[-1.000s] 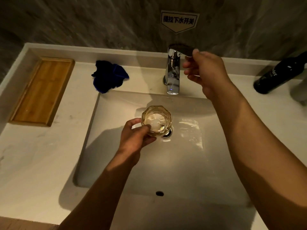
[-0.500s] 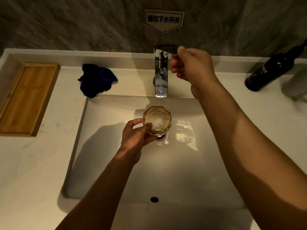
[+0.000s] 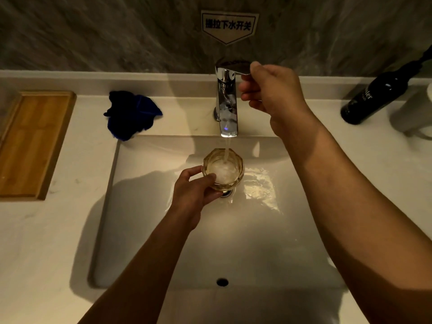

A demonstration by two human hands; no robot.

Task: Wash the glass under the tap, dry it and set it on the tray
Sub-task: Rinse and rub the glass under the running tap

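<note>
The faceted amber glass [image 3: 223,168], pinched in the left hand [image 3: 195,195], is being rinsed; the right hand [image 3: 273,94] is closed on the chrome tap lever [image 3: 231,65]. Drying and the wooden tray [image 3: 30,143] remain.

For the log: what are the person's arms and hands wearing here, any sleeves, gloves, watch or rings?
Nothing visible: the left hand and right hand are bare, no gloves, rings or watch. Both forearms are uncovered to the frame edge, no sleeves.
</note>
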